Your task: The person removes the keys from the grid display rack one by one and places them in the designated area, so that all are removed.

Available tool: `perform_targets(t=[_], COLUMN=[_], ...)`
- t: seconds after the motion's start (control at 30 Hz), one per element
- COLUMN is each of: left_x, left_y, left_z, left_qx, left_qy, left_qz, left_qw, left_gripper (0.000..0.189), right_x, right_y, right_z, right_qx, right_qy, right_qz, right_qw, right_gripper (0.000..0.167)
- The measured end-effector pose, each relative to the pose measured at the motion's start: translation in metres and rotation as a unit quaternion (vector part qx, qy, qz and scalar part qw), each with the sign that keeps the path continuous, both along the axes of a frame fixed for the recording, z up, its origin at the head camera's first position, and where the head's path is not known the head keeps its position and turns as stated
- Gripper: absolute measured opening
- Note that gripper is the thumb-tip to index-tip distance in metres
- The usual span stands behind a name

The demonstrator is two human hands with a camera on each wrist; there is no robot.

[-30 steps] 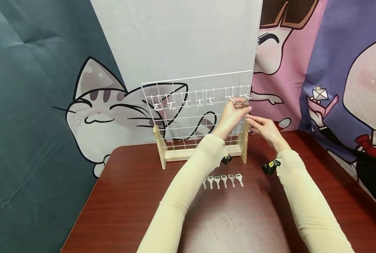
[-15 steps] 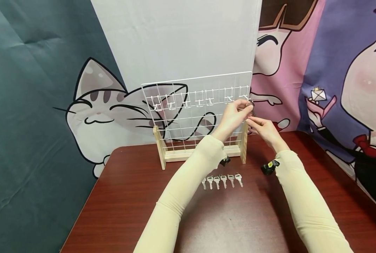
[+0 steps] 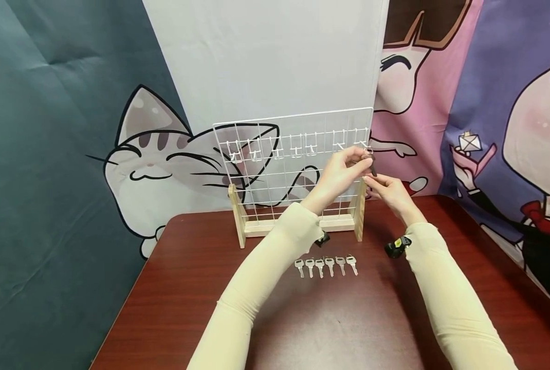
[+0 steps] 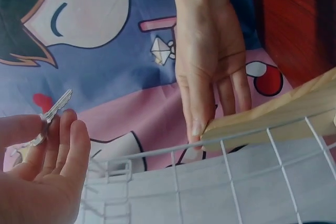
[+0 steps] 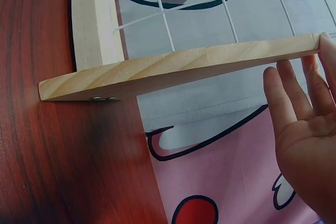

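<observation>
My left hand point(image 3: 342, 169) pinches a silver key point(image 4: 55, 108) between thumb and fingers, in front of the rightmost white hook point(image 3: 360, 144). A ring sits at the key's upper end; I cannot tell whether it touches the hook. In the head view the key looks dark and points downward. My right hand point(image 3: 392, 195) grips the top end of the stand's right wooden upright point(image 5: 178, 64), thumb and fingertips on the wood. The upright carries a white wire grid point(image 3: 298, 174) with several hooks along its upper part.
A row of several silver keys point(image 3: 330, 266) lies on the reddish-brown table point(image 3: 187, 298) in front of the stand. The stand's wooden base bar point(image 3: 258, 227) sits near the table's back edge. Cartoon-printed cloth point(image 3: 145, 169) hangs close behind.
The key in my left hand has shifted slightly right and down from beside the hook and now points downward. My right hand has kept its grip on the upright. The head view has shifted slightly.
</observation>
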State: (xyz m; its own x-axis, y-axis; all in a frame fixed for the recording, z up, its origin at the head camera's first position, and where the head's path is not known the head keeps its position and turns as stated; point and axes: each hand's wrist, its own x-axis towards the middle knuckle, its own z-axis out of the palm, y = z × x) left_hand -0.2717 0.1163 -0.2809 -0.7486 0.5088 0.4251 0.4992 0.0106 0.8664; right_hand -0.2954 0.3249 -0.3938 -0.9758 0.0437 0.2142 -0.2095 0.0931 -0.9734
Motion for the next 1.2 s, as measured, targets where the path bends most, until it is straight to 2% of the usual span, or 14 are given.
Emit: perform_targets(t=[0.13, 0.2, 0.33, 0.53, 0.73, 0.87, 1.03, 1.2], left_x=[0.002, 0.001, -0.003, -0.010, -0.009, -0.006, -0.005, -0.003], left_y=[-0.019, -0.031, -0.057, -0.105, -0.150, -0.175, -0.191, -0.192], left_z=[-0.001, -0.003, -0.008, -0.016, -0.018, -0.020, -0.031, -0.051], left_qx=[-0.024, -0.026, -0.015, -0.037, -0.058, -0.062, -0.071, -0.086], left_qy=[0.015, 0.006, -0.012, -0.014, -0.004, -0.020, -0.038, -0.068], left_qz=[0.002, -0.005, -0.012, 0.024, 0.057, 0.076, 0.086, 0.072], left_qw=[0.9996, 0.9996, 0.9997, 0.9989, 0.9967, 0.9950, 0.9930, 0.9914], left_gripper=[0.022, 0.023, 0.023, 0.023, 0.023, 0.022, 0.021, 0.024], right_x=[0.000, 0.002, 0.010, 0.004, 0.015, 0.010, 0.001, 0.000], right_y=[-0.002, -0.004, -0.008, 0.000, -0.005, -0.004, 0.000, -0.002], right_z=[0.001, 0.004, 0.017, 0.009, 0.018, 0.011, 0.004, 0.004], right_qx=[0.010, 0.018, 0.037, 0.046, 0.024, 0.023, 0.029, 0.027], right_qy=[-0.013, -0.021, -0.032, -0.033, -0.023, -0.023, -0.018, -0.023], right_qz=[-0.006, -0.008, -0.010, -0.012, 0.002, 0.009, 0.002, -0.002], right_qw=[0.9998, 0.9996, 0.9988, 0.9983, 0.9994, 0.9994, 0.9994, 0.9994], right_gripper=[0.045, 0.051, 0.051, 0.054, 0.054, 0.055, 0.057, 0.057])
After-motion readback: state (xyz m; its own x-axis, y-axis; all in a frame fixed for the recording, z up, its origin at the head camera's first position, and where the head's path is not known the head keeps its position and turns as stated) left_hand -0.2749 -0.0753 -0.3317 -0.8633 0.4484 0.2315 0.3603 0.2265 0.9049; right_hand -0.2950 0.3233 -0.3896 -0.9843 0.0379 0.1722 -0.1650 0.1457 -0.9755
